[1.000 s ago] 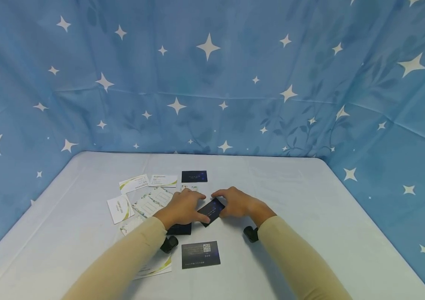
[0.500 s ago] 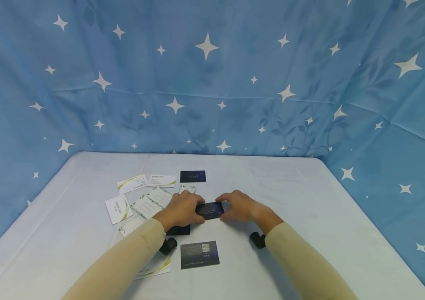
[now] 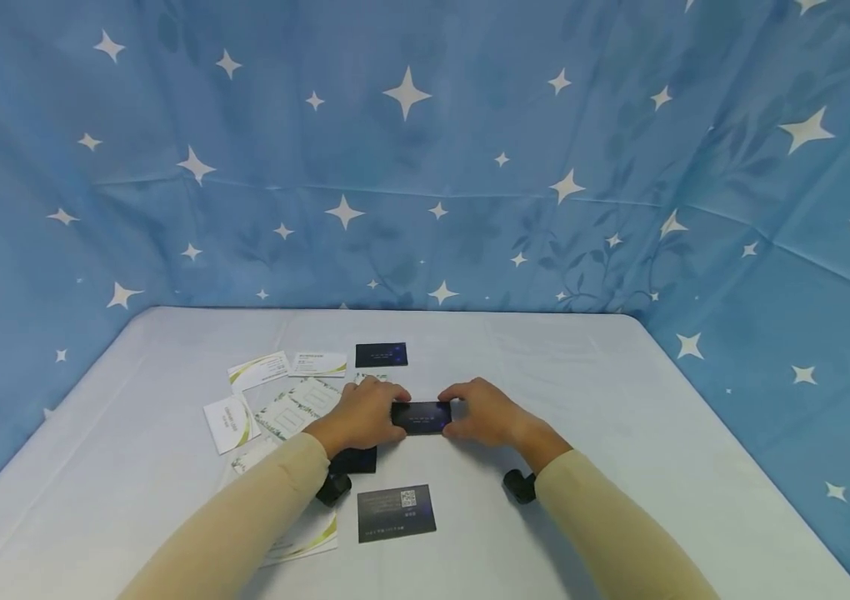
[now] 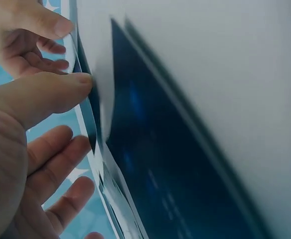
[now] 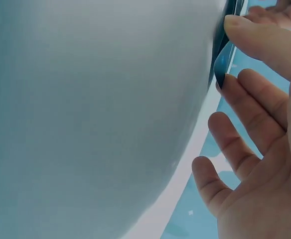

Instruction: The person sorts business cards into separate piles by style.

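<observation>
In the head view, a dark business card lies level between my two hands. My left hand pinches its left end between thumb and fingers, and my right hand pinches the right end. From the right wrist, the card's corner looks bent beside the thumb and fingertips. Part of another dark card shows under my left wrist. Below the hands, a dark card with a QR code lies flat; a large blurred dark card fills the left wrist view.
Several white cards with green-yellow curves and leaf-patterned cards spread over the left of the white table. One dark card lies farther back. A blue star-patterned curtain hangs behind.
The held card has turned from a diagonal to level with the table's back edge. My right hand first shifted slightly right and down. The other cards stay where they were.
</observation>
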Tool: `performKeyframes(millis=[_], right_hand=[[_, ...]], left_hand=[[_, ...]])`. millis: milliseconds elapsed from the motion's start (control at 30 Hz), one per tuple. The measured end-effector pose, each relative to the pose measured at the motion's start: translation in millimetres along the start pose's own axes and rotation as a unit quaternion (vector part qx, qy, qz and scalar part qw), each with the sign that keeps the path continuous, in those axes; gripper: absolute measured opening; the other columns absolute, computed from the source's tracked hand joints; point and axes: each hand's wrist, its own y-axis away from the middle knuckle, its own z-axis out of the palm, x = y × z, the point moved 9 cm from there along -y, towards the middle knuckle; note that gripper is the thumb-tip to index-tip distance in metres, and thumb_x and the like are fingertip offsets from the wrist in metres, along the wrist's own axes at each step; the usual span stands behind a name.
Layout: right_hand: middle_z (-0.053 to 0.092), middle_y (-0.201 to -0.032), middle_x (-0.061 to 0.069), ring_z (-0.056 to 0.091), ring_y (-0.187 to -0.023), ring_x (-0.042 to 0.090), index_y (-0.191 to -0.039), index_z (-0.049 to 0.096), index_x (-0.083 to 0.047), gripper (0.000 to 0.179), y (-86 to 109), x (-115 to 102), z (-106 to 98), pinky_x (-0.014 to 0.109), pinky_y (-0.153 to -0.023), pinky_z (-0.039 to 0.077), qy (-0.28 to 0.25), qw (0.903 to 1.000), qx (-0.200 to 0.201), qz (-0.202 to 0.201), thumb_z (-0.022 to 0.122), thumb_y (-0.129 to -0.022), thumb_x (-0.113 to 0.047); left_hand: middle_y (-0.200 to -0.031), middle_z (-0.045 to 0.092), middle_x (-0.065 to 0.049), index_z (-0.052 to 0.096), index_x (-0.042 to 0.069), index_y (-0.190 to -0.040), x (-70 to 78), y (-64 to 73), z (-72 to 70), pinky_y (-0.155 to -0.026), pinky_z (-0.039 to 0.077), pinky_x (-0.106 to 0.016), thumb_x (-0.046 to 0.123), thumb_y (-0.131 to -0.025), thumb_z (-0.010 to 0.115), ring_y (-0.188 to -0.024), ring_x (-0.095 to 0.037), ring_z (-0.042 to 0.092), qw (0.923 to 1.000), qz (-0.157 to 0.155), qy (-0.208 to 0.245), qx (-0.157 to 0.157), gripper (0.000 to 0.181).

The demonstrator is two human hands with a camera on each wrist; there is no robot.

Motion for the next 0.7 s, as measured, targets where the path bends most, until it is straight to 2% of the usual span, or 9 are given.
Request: performKeyframes(millis=[200, 400, 533, 700], right_hand=[[0.062, -0.13, 0.007, 0.052, -0.124, 0.029, -0.131, 0.067, -0.015, 0.05, -0.3, 14.5, -10.3, 0.051, -0.105, 0.04, -0.026, 0.999, 0.006, 0.036, 0.082, -0.084, -0.024], [0.062, -0.129, 0.009, 0.053, -0.122, 0.031, -0.132, 0.065, -0.013, 0.049, -6.5, 22.5, -22.6, 0.051, -0.102, 0.041, -0.022, 0.9993, 0.016, 0.026, 0.079, -0.086, -0.021], [0.062, -0.128, 0.012, 0.054, -0.122, 0.034, -0.132, 0.064, -0.011, 0.049, -11.7, 28.4, -28.5, 0.051, -0.101, 0.042, -0.018, 0.9993, 0.021, 0.026, 0.078, -0.087, -0.02], [0.061, -0.131, 0.011, 0.053, -0.123, 0.032, -0.135, 0.062, -0.012, 0.05, -21.4, 37.8, -31.4, 0.049, -0.103, 0.041, -0.02, 0.9983, 0.023, 0.049, 0.078, -0.089, -0.02]], left_hand=[[-0.127, 0.065, -0.003, 0.068, 0.017, -0.127, -0.5, -10.1, -3.3, -0.101, 0.031, -0.052, 0.032, -0.083, 0.082, -0.122, -0.027, 0.049, 1.0, 0.001, -0.007, 0.004, 0.048], [-0.124, 0.066, -0.004, 0.069, 0.015, -0.123, 2.6, -27.1, -4.7, -0.102, 0.03, -0.054, 0.029, -0.084, 0.081, -0.123, -0.028, 0.049, 0.9999, 0.007, 0.007, 0.007, 0.044], [-0.122, 0.065, -0.005, 0.069, 0.017, -0.123, 0.8, -39.8, -5.1, -0.101, 0.031, -0.052, 0.028, -0.085, 0.081, -0.123, -0.029, 0.048, 0.9999, -0.008, 0.013, 0.004, 0.041], [-0.124, 0.062, -0.007, 0.068, 0.019, -0.126, -3.0, -55.4, -8.0, -0.1, 0.032, -0.05, 0.027, -0.087, 0.079, -0.12, -0.028, 0.046, 0.9993, -0.034, 0.014, -0.002, 0.041]])
